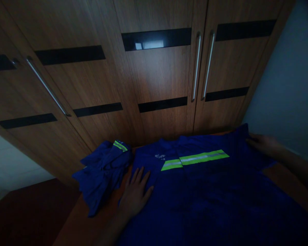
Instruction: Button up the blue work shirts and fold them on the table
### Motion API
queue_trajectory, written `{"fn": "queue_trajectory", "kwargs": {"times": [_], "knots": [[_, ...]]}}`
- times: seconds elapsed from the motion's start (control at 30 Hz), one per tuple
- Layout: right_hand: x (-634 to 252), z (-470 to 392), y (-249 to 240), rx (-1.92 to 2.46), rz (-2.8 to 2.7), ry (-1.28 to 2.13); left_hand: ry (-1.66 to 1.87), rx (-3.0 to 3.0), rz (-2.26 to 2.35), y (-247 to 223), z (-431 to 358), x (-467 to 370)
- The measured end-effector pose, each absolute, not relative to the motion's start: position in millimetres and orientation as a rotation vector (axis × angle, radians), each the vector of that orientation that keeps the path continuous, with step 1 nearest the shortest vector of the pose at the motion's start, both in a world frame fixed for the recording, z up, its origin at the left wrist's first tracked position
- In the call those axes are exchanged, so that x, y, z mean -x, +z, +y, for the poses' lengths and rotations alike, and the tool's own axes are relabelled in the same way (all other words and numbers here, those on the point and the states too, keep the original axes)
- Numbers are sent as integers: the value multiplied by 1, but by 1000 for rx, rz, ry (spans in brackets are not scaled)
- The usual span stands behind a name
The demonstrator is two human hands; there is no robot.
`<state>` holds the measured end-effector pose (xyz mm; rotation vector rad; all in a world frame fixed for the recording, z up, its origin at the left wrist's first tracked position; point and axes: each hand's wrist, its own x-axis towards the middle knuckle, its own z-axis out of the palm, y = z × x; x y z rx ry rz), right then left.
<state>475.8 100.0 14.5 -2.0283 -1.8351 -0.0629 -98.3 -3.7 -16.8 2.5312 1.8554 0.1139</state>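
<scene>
A dark blue work shirt (205,191) lies spread out, front side up, on an orange-brown surface. Across its chest runs a yellow-green and silver reflective strip (205,157), with a small pale logo (159,157) beside it. My left hand (136,194) rests flat on the shirt's left part, fingers apart. At the far right, my right hand (265,143) is at the sleeve edge, its fingers closed on the cloth and partly hidden in the dimness. Left of the shirt sits a crumpled blue garment (102,174) with a similar strip; neither hand touches it.
A wooden wardrobe (156,75) with dark bands and long metal handles (196,68) stands right behind the surface (74,225). A pale wall (287,89) rises at the right. Dark reddish floor (33,212) shows at the lower left. The light is dim.
</scene>
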Motion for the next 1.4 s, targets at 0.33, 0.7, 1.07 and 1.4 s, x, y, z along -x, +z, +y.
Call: {"fn": "queue_trajectory", "kwargs": {"times": [0.33, 0.7, 1.07, 1.4], "knots": [[-388, 42, -3, 1699, -2395, 242, 126, -2560, 1860, -20, -5, 99], [-400, 36, -84, 1736, -2298, -180, 140, -2581, 1849, -22, -5, 102], [-395, 54, -40, 1837, -2188, 271, 179, -2495, 1887, -4, 22, 98], [-371, 205, -29, 1814, -2247, 208, -47, -2295, 2153, 15, 148, 67]]}}
